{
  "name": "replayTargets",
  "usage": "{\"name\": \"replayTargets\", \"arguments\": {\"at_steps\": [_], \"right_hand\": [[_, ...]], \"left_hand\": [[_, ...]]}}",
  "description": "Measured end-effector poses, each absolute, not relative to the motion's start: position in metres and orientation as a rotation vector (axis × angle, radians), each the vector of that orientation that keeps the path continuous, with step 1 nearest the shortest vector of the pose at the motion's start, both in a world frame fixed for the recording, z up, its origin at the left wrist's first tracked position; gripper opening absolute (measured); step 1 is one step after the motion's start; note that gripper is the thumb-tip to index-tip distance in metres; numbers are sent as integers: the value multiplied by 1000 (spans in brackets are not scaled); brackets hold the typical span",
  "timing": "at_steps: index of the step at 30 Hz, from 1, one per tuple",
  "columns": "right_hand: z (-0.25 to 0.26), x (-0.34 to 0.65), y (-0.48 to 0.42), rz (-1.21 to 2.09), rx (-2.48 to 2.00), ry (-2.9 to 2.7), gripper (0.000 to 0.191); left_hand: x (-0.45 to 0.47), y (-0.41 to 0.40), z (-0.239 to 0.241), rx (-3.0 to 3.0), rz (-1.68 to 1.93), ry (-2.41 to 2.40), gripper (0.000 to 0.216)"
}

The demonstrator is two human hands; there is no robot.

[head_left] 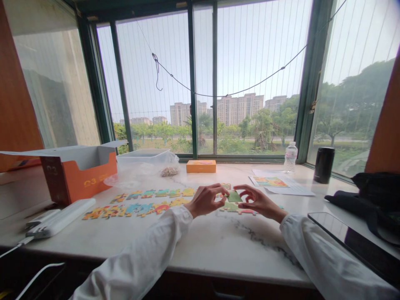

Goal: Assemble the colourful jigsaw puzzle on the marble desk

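Note:
Both hands meet over the white marble windowsill counter (200, 246). My left hand (208, 199) and my right hand (258, 201) pinch the same green jigsaw piece (234, 196) from either side, fingers curled on its edges. Under and beside them lie a few loose coloured pieces (233, 208). To the left, two joined rows of colourful puzzle pieces (140, 204) stretch across the counter. Both arms wear white sleeves.
An open orange cardboard box (78, 177) and a clear plastic tub with a bag (146, 160) stand at the left. A white power bank (59, 216), small orange box (201, 166), picture sheet (268, 181), water bottle (290, 157), black cylinder (323, 165), dark tablet (346, 237) and black bag (375, 196) surround the puzzle.

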State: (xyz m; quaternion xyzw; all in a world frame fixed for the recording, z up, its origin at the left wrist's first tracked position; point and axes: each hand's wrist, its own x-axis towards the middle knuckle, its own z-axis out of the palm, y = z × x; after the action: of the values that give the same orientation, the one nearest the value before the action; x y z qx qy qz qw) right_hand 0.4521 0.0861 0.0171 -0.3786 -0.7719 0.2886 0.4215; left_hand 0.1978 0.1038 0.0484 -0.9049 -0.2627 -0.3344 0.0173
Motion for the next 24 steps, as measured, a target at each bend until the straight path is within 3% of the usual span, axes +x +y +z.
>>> {"name": "replayTargets", "arguments": {"at_steps": [24], "right_hand": [[22, 455, 85, 791, -965, -1882, 61]], "left_hand": [[199, 103, 48, -2874, -1002, -846, 20]]}}
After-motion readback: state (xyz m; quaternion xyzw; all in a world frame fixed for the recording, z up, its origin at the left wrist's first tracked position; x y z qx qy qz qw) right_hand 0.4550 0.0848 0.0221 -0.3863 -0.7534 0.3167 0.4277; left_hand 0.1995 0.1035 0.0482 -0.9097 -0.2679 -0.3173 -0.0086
